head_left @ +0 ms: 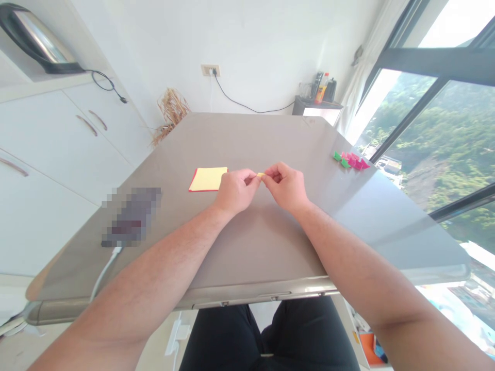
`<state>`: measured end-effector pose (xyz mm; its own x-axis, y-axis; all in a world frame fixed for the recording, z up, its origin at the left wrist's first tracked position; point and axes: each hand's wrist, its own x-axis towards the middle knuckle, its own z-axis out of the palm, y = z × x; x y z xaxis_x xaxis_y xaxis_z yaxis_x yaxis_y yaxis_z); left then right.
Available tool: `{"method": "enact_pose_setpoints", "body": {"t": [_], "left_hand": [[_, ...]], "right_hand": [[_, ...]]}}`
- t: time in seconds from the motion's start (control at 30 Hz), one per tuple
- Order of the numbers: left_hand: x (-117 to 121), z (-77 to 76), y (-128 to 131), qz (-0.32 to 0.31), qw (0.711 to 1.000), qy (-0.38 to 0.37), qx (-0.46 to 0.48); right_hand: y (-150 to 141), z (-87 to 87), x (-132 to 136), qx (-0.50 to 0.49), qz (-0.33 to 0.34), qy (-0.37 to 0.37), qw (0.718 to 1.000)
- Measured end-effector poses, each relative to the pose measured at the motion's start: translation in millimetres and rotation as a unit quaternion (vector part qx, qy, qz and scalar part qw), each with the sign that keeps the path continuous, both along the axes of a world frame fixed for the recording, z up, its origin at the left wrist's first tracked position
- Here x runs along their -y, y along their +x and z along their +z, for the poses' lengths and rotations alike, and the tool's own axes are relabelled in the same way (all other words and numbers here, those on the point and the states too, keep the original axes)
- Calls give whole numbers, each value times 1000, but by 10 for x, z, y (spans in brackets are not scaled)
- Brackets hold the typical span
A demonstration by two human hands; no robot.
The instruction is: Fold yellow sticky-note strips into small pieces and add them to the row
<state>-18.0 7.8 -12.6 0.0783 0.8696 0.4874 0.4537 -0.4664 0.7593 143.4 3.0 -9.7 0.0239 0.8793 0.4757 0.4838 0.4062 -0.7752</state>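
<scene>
Between my two hands, over the middle of the table, is a small yellow piece of folded paper. My left hand pinches its left end between thumb and fingers. The right end is pinched by my right hand. Most of the paper is hidden by the fingertips, so its exact shape cannot be made out. Just left of my left hand lies a stack of yellow paper sheets with red edges showing beneath. Toward the table's right edge stand several small folded paper boats, green ones and pink ones.
A blurred-out dark device with a white cable lies on the left of the grey table. Behind the table is a small cabinet with bottles. A kettle stands on the left counter; windows line the right.
</scene>
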Motion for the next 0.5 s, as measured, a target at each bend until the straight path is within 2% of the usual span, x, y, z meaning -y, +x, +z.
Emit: {"method": "enact_pose_setpoints", "body": {"t": [0.23, 0.5], "left_hand": [[-9, 1, 18, 7, 1000, -10, 6], [37, 37, 21, 8, 997, -32, -63]], "right_hand": [[2, -15, -4, 44, -24, 65, 997], [58, 65, 10, 97, -14, -26, 995]]}}
